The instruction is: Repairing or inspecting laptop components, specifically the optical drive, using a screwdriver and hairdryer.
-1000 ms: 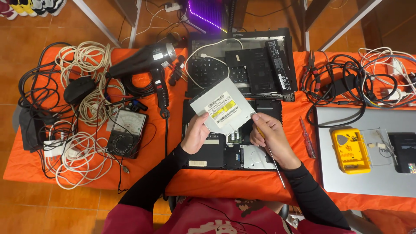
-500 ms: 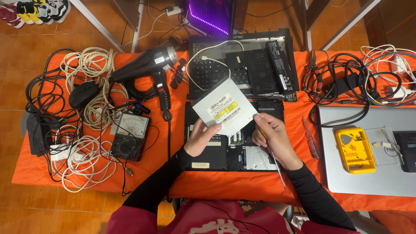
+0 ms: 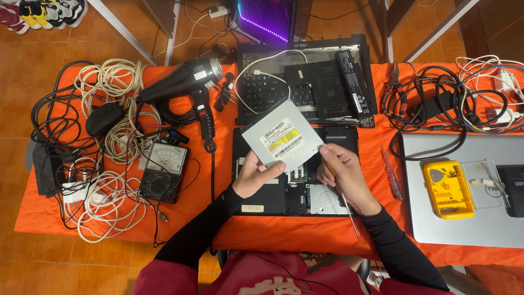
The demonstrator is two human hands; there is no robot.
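optical drive [image 3: 283,141] btwn both hands' grip

Silver laptop [image 3: 464,218] cut by right edge; open laptop [image 3: 295,191] partly hidden under hands.

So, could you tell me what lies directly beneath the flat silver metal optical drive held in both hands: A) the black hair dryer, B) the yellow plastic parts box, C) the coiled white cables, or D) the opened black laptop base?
D: the flat silver metal optical drive, gripped by the left hand and right hand, sits above the opened black laptop base.
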